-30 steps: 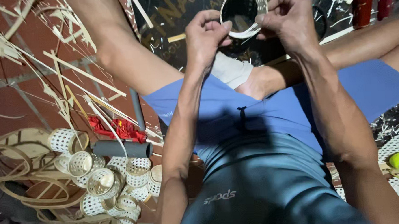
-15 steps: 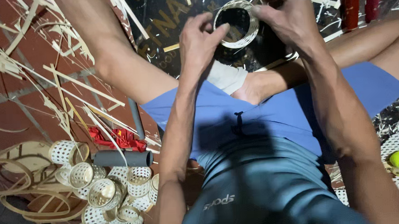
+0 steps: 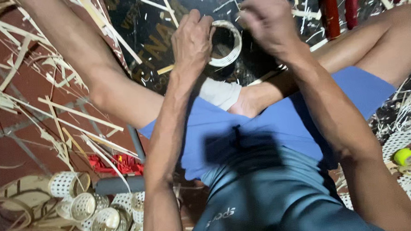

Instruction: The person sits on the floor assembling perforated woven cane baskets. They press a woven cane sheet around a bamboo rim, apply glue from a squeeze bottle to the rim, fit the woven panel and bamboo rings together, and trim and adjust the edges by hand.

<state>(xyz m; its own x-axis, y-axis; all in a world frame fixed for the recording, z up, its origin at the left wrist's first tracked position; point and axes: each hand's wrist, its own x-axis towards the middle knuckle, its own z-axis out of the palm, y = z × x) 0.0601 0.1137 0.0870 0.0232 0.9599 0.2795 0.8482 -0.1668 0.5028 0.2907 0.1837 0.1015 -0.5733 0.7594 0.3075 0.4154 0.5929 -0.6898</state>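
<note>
- Here, head view: left hand (image 3: 193, 40) closed on the rim of the pale woven ring (image 3: 225, 43), held above the dark board (image 3: 165, 38), between the knees.
- Right hand (image 3: 268, 20) blurred, fingers curled at the ring's far edge; whether it pinches anything, cannot tell.
- Judgement: keep the ring steady in the left, pull snug with the right.
- Finished woven cups (image 3: 87, 206) piled lower left.
</note>
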